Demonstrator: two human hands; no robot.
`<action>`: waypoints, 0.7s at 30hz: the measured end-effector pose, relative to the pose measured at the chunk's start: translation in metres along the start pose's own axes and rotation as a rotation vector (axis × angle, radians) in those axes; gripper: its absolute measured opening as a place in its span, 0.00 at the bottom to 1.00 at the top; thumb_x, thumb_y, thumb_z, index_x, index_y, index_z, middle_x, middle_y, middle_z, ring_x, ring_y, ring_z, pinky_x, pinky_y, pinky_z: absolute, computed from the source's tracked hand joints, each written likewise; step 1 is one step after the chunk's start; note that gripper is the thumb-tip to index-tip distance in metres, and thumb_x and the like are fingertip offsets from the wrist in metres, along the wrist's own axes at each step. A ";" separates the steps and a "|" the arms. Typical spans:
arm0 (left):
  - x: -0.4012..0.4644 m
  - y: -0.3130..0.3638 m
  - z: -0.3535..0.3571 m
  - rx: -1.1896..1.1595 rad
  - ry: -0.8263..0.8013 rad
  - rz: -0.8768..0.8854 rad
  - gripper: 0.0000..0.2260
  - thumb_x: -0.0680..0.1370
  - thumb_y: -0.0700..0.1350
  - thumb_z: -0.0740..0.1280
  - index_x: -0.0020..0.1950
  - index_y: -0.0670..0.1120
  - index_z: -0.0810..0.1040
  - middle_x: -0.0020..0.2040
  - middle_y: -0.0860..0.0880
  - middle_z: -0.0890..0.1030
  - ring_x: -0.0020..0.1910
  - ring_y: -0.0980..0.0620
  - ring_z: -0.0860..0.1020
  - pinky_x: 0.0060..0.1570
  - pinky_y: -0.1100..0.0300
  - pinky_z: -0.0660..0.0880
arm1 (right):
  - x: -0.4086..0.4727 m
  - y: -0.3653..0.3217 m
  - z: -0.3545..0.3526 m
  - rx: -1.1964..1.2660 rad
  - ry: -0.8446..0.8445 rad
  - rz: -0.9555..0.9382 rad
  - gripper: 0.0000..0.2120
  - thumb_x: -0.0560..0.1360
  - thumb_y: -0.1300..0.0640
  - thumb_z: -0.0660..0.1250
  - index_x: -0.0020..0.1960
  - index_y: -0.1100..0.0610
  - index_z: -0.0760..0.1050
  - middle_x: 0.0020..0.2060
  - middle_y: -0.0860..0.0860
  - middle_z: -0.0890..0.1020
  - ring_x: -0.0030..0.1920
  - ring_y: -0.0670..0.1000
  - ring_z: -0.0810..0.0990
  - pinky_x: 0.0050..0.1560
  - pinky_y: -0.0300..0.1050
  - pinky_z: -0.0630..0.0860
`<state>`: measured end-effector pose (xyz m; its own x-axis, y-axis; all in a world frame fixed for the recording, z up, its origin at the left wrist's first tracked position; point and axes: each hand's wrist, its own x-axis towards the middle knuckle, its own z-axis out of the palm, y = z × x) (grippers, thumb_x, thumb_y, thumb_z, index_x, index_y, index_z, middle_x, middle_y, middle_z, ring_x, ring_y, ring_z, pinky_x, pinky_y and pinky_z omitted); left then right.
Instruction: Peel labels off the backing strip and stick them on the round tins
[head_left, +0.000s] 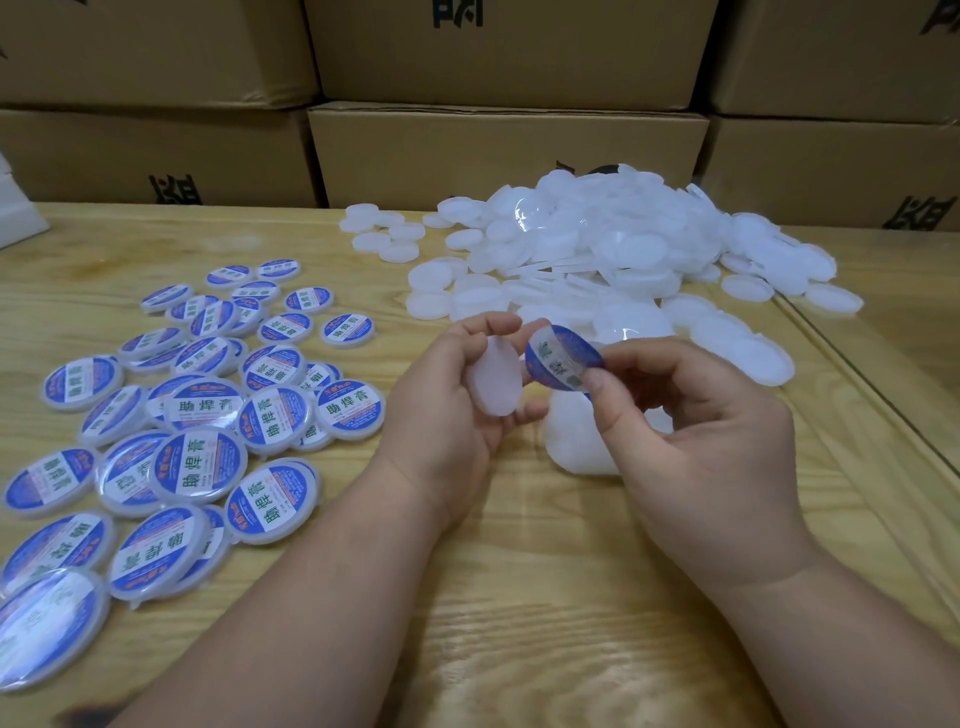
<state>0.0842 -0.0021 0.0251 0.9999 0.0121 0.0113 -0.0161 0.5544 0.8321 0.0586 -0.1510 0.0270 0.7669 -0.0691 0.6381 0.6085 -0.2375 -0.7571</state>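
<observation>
The right hand (691, 415) has a fingertip grip on one edge of a round blue label (563, 364), thumb and forefinger closed on its rim so the rest hangs free just beside the tin. The left hand (457, 395) holds a plain white round tin (496, 376) tilted on edge, fingers curled behind it and thumb over the top rim, its flat face turned toward the label.

The label looks thin, limp and sticky on one side, so it probably curls or folds on itself if taken anywhere but the very edge. The tin seems light, stiff plastic, likely slick; holding it by the rim leaves the face bare for sticking.

Under the hands lies a white strip or roll (582, 441), presumably the backing. Labelled tins (197, 431) cover the worktop (519, 597) to the left; an unlabelled pile (613, 249) sits beyond, before stacked cardboard boxes (509, 150).
</observation>
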 end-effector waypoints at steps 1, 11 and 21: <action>0.001 0.001 0.001 -0.020 0.000 -0.015 0.14 0.84 0.42 0.52 0.56 0.44 0.77 0.59 0.42 0.85 0.58 0.39 0.83 0.47 0.48 0.80 | -0.001 -0.002 0.001 0.094 -0.014 0.062 0.14 0.72 0.60 0.73 0.50 0.42 0.79 0.39 0.46 0.84 0.38 0.45 0.81 0.43 0.36 0.77; -0.011 -0.001 0.001 0.106 -0.144 0.022 0.17 0.72 0.50 0.54 0.45 0.45 0.80 0.51 0.34 0.85 0.44 0.35 0.82 0.19 0.64 0.64 | -0.003 -0.001 0.005 0.328 -0.167 0.361 0.25 0.74 0.68 0.74 0.61 0.45 0.71 0.38 0.55 0.86 0.48 0.63 0.79 0.54 0.42 0.81; -0.008 -0.004 0.000 0.209 -0.191 0.092 0.16 0.68 0.45 0.54 0.40 0.51 0.82 0.46 0.40 0.86 0.38 0.39 0.81 0.20 0.64 0.66 | -0.002 0.003 0.005 0.282 -0.194 0.381 0.23 0.74 0.68 0.74 0.60 0.47 0.72 0.37 0.55 0.86 0.43 0.40 0.81 0.49 0.36 0.80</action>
<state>0.0766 -0.0042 0.0213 0.9771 -0.1134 0.1798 -0.1255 0.3751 0.9185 0.0598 -0.1464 0.0223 0.9525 0.0877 0.2917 0.2891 0.0418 -0.9564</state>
